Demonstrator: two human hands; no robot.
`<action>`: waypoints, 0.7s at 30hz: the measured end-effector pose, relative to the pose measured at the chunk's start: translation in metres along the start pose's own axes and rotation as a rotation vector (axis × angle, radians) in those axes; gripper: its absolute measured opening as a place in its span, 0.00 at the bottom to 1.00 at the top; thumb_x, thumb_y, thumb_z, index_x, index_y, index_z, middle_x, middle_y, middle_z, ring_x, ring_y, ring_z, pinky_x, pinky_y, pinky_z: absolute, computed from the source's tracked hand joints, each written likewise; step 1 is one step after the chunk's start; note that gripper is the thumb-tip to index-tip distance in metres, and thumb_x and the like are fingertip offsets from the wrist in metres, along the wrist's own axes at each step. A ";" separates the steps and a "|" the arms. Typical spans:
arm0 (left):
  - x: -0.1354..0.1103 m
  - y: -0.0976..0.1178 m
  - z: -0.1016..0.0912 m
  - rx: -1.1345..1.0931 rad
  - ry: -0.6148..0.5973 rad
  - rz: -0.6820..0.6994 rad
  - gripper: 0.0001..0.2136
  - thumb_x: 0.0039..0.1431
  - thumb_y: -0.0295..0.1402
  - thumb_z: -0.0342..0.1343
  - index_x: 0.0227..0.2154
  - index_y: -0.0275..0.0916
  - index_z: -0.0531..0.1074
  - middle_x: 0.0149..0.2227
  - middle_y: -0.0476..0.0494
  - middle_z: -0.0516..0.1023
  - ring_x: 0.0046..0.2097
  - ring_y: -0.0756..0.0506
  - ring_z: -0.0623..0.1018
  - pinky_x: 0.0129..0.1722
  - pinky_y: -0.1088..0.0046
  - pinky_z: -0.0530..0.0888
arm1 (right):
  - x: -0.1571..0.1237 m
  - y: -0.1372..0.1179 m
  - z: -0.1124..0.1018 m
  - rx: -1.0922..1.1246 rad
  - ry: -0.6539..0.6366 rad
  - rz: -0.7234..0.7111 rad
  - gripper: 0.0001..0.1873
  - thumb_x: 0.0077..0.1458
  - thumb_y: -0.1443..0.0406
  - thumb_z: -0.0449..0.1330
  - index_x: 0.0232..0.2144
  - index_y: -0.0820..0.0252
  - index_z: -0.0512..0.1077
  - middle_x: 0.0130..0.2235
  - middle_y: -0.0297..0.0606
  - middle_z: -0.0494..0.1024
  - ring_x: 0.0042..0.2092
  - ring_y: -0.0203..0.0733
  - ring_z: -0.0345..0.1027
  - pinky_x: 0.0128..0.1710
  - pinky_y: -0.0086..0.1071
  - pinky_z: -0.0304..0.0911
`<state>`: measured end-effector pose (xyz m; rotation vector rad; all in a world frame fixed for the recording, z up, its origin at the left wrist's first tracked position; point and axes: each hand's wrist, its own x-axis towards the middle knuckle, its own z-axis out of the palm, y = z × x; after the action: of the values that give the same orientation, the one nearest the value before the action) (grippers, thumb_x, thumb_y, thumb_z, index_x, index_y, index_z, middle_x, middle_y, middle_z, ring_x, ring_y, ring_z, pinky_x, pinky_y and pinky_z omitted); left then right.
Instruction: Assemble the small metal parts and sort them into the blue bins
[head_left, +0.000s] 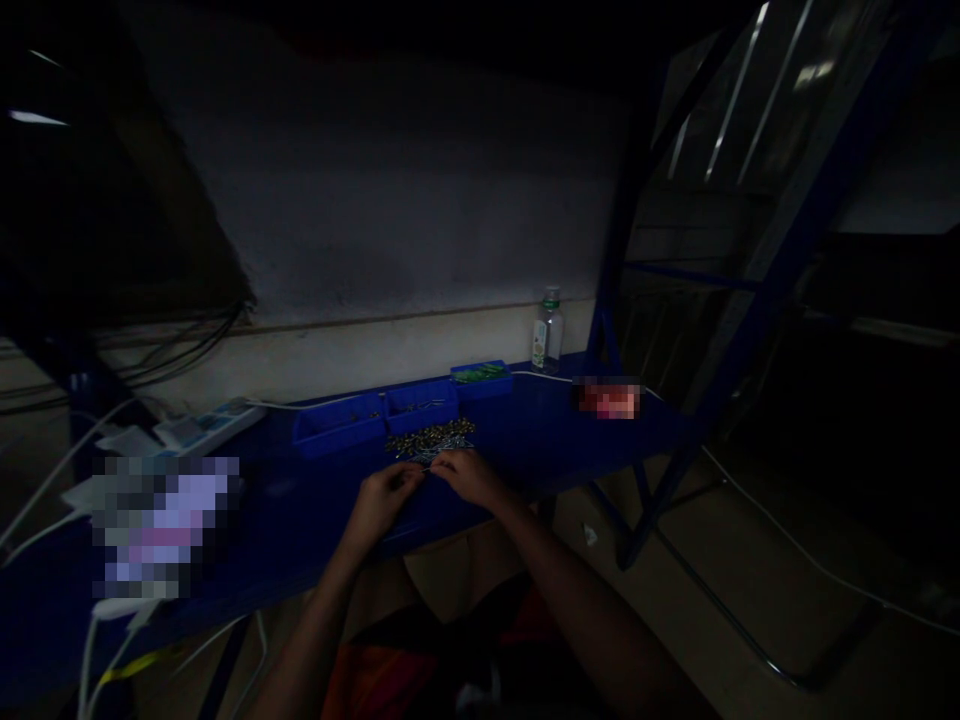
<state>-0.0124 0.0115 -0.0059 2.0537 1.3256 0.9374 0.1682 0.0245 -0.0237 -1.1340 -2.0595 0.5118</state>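
Observation:
My left hand (384, 500) is at the front part of the blue table, its thumb and fingers pinched together. Close beside it, my right hand (466, 475) is also closed in a pinch. The fingertips of both hands nearly meet around something small and thin; the dim light hides what it is. Just beyond the hands lies a heap of small brass-coloured pieces (427, 437). Thin silvery metal pieces (444, 449) lie against the near side of that heap, right behind my fingers.
Blue bins (339, 430) with a few small parts stand along the back of the table (300, 500). A smaller tray holds green items (480, 373). A clear bottle (551, 335) stands by the wall. White power strips (217, 428) and cables lie left; blurred-out items lie at both sides.

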 end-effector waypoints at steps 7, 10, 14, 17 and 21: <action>-0.002 0.008 0.000 -0.021 0.021 0.058 0.11 0.52 0.39 0.51 0.30 0.37 0.70 0.32 0.46 0.75 0.35 0.46 0.74 0.38 0.73 0.69 | -0.006 -0.006 0.001 -0.059 0.004 -0.073 0.09 0.57 0.63 0.52 0.33 0.57 0.72 0.36 0.35 0.75 0.40 0.35 0.67 0.41 0.26 0.57; -0.003 0.008 0.001 -0.082 0.049 0.032 0.08 0.52 0.37 0.50 0.30 0.37 0.68 0.31 0.47 0.74 0.35 0.47 0.73 0.36 0.74 0.69 | -0.010 -0.007 -0.001 -0.010 0.022 -0.053 0.09 0.57 0.63 0.52 0.33 0.57 0.72 0.36 0.34 0.75 0.38 0.34 0.67 0.40 0.25 0.57; -0.002 0.005 0.003 -0.092 -0.004 0.033 0.11 0.52 0.38 0.50 0.31 0.36 0.69 0.30 0.46 0.74 0.34 0.47 0.73 0.36 0.72 0.69 | -0.011 -0.006 -0.002 0.083 0.051 0.012 0.11 0.57 0.61 0.50 0.33 0.58 0.72 0.34 0.32 0.76 0.35 0.33 0.68 0.37 0.24 0.58; -0.002 0.005 0.002 -0.059 -0.040 0.039 0.14 0.53 0.41 0.50 0.32 0.36 0.72 0.32 0.45 0.76 0.35 0.45 0.74 0.38 0.71 0.69 | -0.011 -0.006 -0.002 0.113 0.057 0.034 0.12 0.57 0.61 0.51 0.33 0.59 0.72 0.33 0.32 0.76 0.34 0.33 0.68 0.35 0.24 0.58; -0.003 0.007 0.001 -0.052 -0.031 0.030 0.14 0.52 0.42 0.51 0.32 0.36 0.74 0.33 0.45 0.78 0.36 0.44 0.75 0.37 0.72 0.70 | -0.012 -0.005 -0.002 0.127 0.035 0.001 0.10 0.55 0.62 0.53 0.32 0.59 0.72 0.32 0.33 0.76 0.34 0.33 0.69 0.34 0.24 0.59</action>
<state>-0.0089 0.0060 -0.0019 2.0454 1.2443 0.9394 0.1709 0.0114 -0.0246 -1.0624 -1.9668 0.6102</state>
